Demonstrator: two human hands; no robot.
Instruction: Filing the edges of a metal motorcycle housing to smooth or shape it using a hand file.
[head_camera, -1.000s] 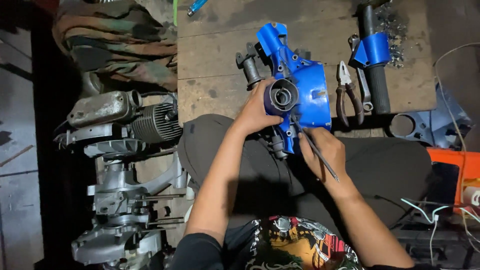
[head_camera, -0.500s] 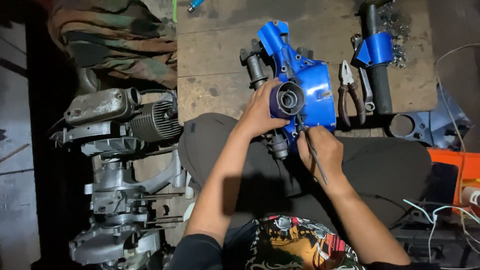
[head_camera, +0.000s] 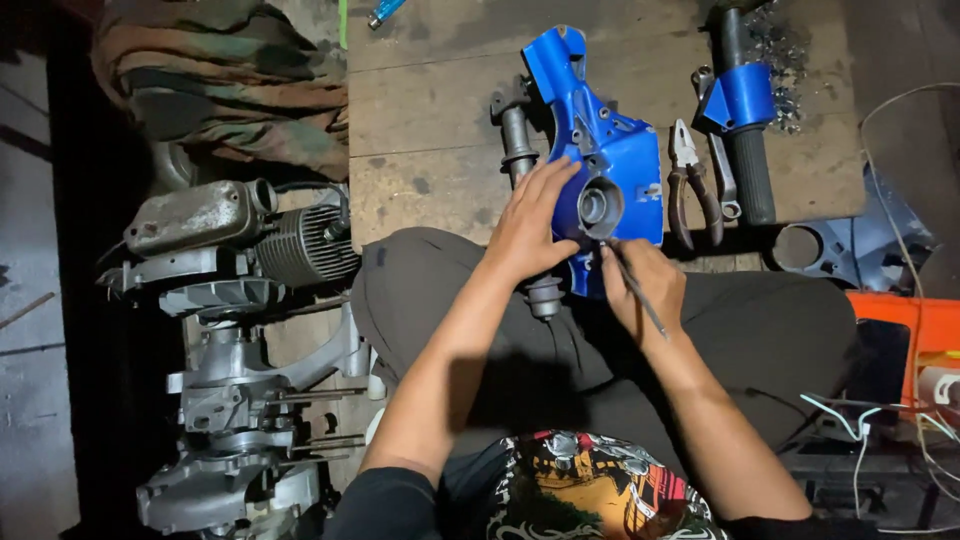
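A blue painted metal housing (head_camera: 612, 150) with a round grey socket (head_camera: 598, 207) lies on a wooden board (head_camera: 430, 110) above my lap. My left hand (head_camera: 532, 222) grips its left side, fingers spread over the blue shell. A grey metal tube (head_camera: 517, 140) runs along the housing's left and its end sticks out under my palm. My right hand (head_camera: 637, 290) holds a thin metal rod (head_camera: 634, 288) whose tip touches the housing just below the socket.
Red-handled pliers (head_camera: 692, 185) and a wrench lie right of the housing, beside a black grip with a blue clamp (head_camera: 742, 105) and loose small metal parts. A bare engine (head_camera: 245, 350) sits on the floor at left. An orange box (head_camera: 920, 330) and wires are at right.
My left hand opened from cupping the round socket and now lies flatter over the housing, leaving the socket uncovered. The right hand with the rod stayed at the lower edge.
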